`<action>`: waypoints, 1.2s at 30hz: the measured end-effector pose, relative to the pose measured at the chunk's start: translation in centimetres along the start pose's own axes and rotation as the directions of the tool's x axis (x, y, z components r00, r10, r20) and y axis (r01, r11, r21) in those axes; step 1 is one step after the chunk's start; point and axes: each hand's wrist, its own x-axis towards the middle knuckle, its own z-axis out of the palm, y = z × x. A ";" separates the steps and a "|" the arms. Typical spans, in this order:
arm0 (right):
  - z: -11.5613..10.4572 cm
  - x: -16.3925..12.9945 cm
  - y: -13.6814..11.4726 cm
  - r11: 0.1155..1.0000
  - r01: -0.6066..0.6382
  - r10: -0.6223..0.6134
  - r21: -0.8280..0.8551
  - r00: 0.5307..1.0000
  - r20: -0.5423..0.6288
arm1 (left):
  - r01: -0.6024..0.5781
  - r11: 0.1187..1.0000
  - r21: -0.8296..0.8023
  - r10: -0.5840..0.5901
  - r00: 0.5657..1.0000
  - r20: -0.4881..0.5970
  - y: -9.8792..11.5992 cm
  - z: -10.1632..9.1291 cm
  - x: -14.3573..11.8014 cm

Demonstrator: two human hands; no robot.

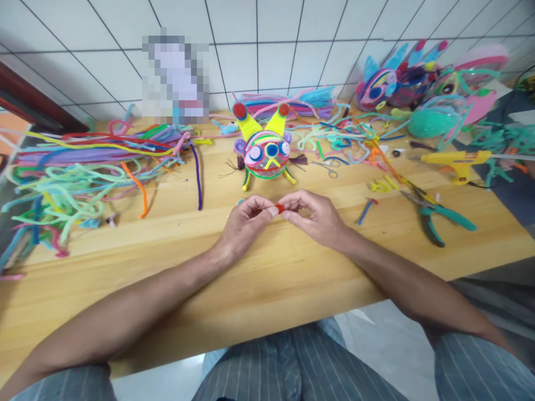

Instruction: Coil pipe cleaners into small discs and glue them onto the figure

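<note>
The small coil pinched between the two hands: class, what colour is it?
Red. The small coil shows best in the head view, pinched between the left hand and right hand.

Bare table near front — pipe cleaners, pliers flank it.

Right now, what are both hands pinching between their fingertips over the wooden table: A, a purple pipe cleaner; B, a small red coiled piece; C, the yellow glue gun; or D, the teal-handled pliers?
B: the left hand and right hand meet on a small red coiled piece, while the pliers and glue gun lie untouched off to the right.
</note>
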 end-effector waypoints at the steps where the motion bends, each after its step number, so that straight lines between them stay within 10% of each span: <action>1: 0.1 0.0 0.0 1.000 0.015 -0.016 -0.017 1.000 -0.008 | 0.010 1.000 -0.007 -0.010 1.000 0.009 0.0 0.1 -0.1; 11: 0.0 -0.1 -0.1 0.971 0.179 -0.180 -0.157 0.984 0.005 | 0.052 0.997 -0.060 -0.051 0.999 0.019 -0.4 0.1 -0.1; 36: 0.4 0.1 -0.6 0.883 -0.255 0.249 0.394 0.966 0.067 | 0.054 0.998 0.021 -0.057 0.982 0.178 -0.4 -0.1 -0.3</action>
